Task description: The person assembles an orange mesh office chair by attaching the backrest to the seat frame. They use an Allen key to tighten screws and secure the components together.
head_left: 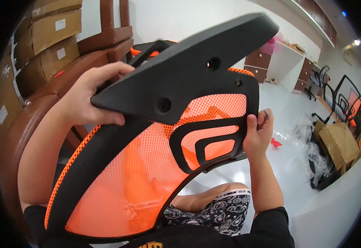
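Observation:
I hold a chair backrest [122,194] with orange mesh and a black frame tilted before me, over my lap. Across its upper part lies a long, angular black plastic chair part [188,70] with recessed screw holes. My left hand [91,93] is closed round the left end of that part, thumb on the near side; the fingers go out of sight behind. At the right, my right hand [259,128] pinches the backrest frame's edge beside a small frame hole. A small greyish thing shows at its fingers, too small to name.
Cardboard boxes [50,39] are stacked at the left beside brown padded seating [36,111]. Behind the backrest is another black and orange chair piece [147,48]. At the right are an opened carton [339,142], clear plastic wrap [308,134], office chairs [341,101] and drawers [257,62].

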Action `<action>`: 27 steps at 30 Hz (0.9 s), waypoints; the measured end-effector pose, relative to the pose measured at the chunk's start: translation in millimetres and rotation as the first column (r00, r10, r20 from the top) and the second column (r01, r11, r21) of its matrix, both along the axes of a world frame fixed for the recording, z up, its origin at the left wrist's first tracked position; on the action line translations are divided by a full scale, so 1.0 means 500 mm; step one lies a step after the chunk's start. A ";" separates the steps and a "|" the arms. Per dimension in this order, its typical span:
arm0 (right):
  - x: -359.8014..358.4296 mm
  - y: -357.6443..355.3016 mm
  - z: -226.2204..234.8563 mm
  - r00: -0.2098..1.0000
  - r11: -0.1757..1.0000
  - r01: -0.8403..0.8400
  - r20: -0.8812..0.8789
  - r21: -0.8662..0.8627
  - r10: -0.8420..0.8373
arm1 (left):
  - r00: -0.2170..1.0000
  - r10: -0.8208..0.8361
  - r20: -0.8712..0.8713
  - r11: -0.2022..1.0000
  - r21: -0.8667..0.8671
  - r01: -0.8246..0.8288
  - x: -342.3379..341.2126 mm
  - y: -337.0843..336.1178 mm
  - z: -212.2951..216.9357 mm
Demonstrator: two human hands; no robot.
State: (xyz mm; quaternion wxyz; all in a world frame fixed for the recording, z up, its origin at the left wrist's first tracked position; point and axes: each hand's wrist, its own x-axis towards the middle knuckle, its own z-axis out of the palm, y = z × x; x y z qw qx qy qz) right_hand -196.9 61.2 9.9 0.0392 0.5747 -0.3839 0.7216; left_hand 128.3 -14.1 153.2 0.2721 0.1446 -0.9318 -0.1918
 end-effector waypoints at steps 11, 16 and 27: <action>-0.012 0.044 -0.155 0.949 0.978 -0.166 0.290 0.124 0.124 | 0.880 0.166 0.446 0.946 0.179 -0.269 -0.087 0.071 -0.024; -0.040 0.059 -0.184 0.950 0.979 -0.097 0.311 0.177 0.038 | 0.842 0.090 0.532 0.957 0.189 -0.222 -0.134 0.055 -0.025; -0.082 0.097 -0.252 0.910 0.977 -0.082 0.414 0.197 -0.007 | 0.765 -0.098 0.637 0.976 -0.088 0.198 -0.307 -0.017 -0.044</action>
